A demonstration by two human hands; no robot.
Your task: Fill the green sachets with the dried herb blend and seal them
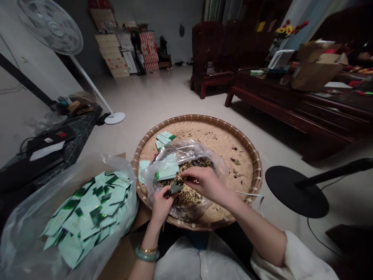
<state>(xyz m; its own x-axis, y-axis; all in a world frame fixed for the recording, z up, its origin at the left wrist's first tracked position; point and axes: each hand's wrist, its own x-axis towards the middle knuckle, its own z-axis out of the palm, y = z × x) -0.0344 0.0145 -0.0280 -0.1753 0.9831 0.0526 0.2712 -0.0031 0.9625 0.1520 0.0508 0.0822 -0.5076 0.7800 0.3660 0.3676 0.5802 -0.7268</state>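
Reader: What do the large parts do?

Me: The round woven tray sits directly before me, probably so its raised rim catches stray bits. To its left lies a large clear bag, heaped with pale green packets, and, I judge, placed there for easy reach. A smaller clear bag rests open in the tray, its wide mouth presumably giving me room over the loose dried material. A stack of flat packets lies on the left of that material.

Reader: And the grips?

Me: My right grip arches over the material, fingertips drawn close together. My left grip is narrow, thumb and fingers holding a dark green packet low above the smaller bag, just beside the right fingertips. I take the low hold to mean that spilled bits fall back among the rest.

Reader: What stays unclear?

Me: The tray's support is hidden; only a blue shape shows below its near rim. The large bag's near edge is cut off. My right forearm covers part of the tray and one end of a thin white stick. The held packet's mouth cannot be made out. Crumbs show at my right fingertips, yet I cannot tell whether they are pinched or lie behind.
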